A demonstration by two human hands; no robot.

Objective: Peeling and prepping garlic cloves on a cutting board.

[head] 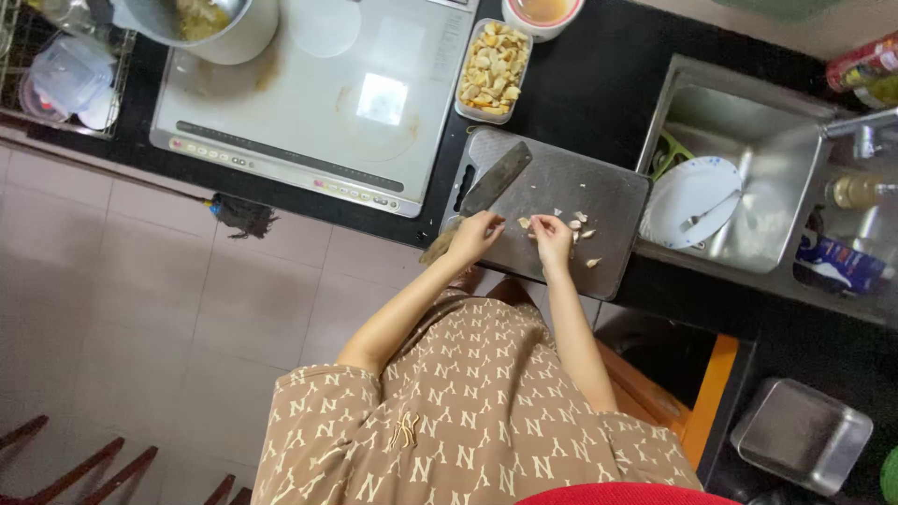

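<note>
Both my hands work over the near edge of a grey cutting board [599, 192] on the black counter. My left hand [475, 234] and my right hand [552, 237] are close together, both pinching a small pale garlic clove [524, 223]. A few more cloves and bits of peel [578, 224] lie on the board just right of my right hand. A cleaver [494, 180] lies flat on the board's left part, blade pointing away, its handle beside my left hand.
A clear tub of peeled cloves [493, 70] stands beyond the board, next to a white cooktop [309, 93] with a pot [215, 23]. To the right, a steel sink [748, 140] holds a white plate [690, 201]. A mop head [241, 215] lies on the tiled floor.
</note>
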